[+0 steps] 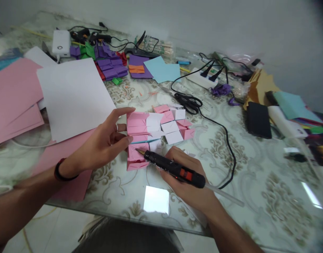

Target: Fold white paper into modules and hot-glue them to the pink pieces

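Observation:
Folded pink and white paper pieces (136, 123) lie joined in a patch at the middle of the table. My left hand (107, 140) rests at the patch's left edge, thumb and fingertips on the pink paper, with a gap between them. In my right hand (186, 172) is a black glue gun (174, 168) with a red trigger and a clear glue stick out of its back. Its nozzle points left and meets the lower pink piece, where a small clear mark shows. A thin blue edge runs between the upper and lower pieces.
White sheets (76, 95) and pink sheets (16, 95) lie at the left. Black scissors (189, 102) and a cord are behind the patch. Purple folded pieces (111, 66), a white power strip (202, 78) and a black box (258, 120) stand farther off. The table's front edge is near.

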The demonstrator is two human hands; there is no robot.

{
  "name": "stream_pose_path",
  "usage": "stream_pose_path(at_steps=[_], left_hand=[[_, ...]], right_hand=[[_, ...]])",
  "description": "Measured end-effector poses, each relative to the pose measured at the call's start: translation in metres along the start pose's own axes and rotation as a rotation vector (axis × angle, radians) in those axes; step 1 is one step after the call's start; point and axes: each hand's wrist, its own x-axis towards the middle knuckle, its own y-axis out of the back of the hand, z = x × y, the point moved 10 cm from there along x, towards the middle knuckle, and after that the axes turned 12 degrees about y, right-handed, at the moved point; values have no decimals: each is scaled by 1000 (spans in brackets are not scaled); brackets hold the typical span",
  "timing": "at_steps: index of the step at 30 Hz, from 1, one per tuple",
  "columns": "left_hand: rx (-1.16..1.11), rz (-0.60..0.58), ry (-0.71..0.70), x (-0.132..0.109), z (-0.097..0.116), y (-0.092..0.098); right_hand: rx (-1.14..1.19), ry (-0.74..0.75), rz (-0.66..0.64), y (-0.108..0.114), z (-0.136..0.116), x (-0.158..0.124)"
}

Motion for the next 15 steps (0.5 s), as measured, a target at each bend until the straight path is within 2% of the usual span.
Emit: stream_pose_path(at_steps=[15], left_hand=[[-99, 80, -22, 3, 4, 15]], right_hand=[[-55, -49, 11, 11, 9, -2]])
